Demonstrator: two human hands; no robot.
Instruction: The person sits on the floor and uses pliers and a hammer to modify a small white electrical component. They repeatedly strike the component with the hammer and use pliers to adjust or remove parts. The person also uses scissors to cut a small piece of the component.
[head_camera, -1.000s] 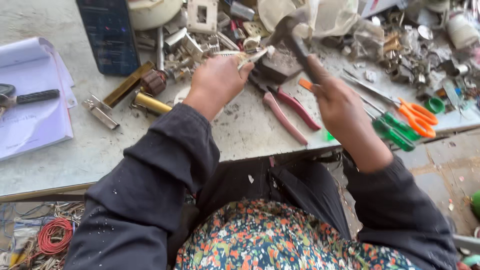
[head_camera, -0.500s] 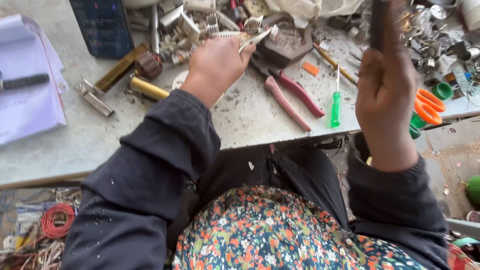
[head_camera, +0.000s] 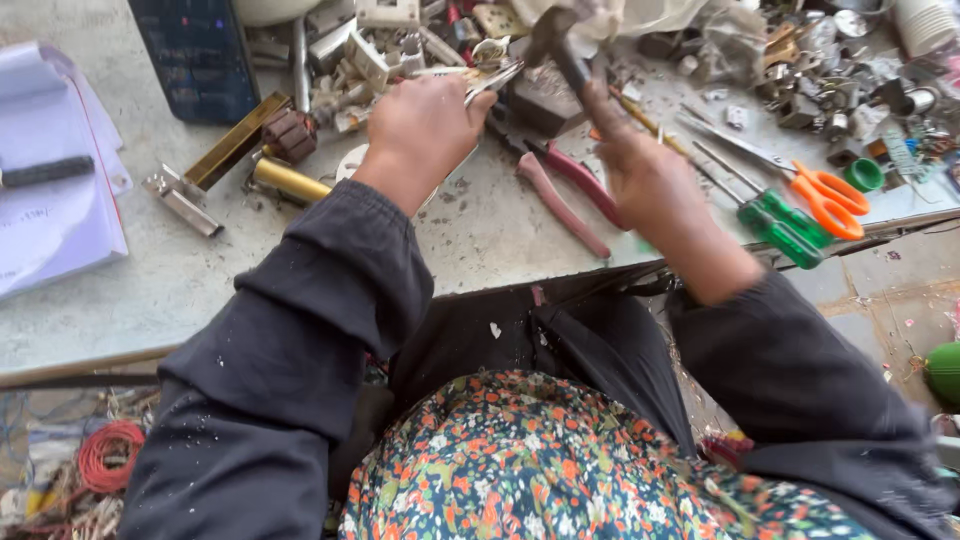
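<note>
1. Right hand (head_camera: 650, 185): we have it clenched round the handle of a hammer (head_camera: 560, 45). Its dark head sits above a dark metal block (head_camera: 545, 95) at the far side of the workbench (head_camera: 480, 235). The frame is blurred here; we cannot tell whether head and block touch.

2. Left hand (head_camera: 425, 130): closed on a pair of silvery tongs or pliers (head_camera: 495, 78), whose tips point toward the block. What the tips grip is too small to make out.

3. Handling, hammer (our judgement): head-heavy and rigid, with the weight at the far end. We grip low on the handle, well back from the head. The handle looks bare and could slip in a loose fist.

4. Handling, gripping tool (our judgement): thin stiff metal, light. It needs steady squeeze, or the small piece may jump under a blow.

5. Handling, block (our judgement): dense and heavy, unlikely to shift; it serves as an anvil.

6. Just beside the hands: red-handled pliers (head_camera: 565, 195) lie on the bench between the 2 hands.

7. Further right: 2 green-handled screwdrivers (head_camera: 790, 225) and orange-handled scissors (head_camera: 825, 195).

8. Further left: a brass cylinder (head_camera: 290, 180), a brown ribbed spool (head_camera: 288, 135), a dark blue box (head_camera: 200, 55) and papers (head_camera: 50, 215) at the edge.

9. Far edge: mixed metal scrap (head_camera: 860, 70).
</note>
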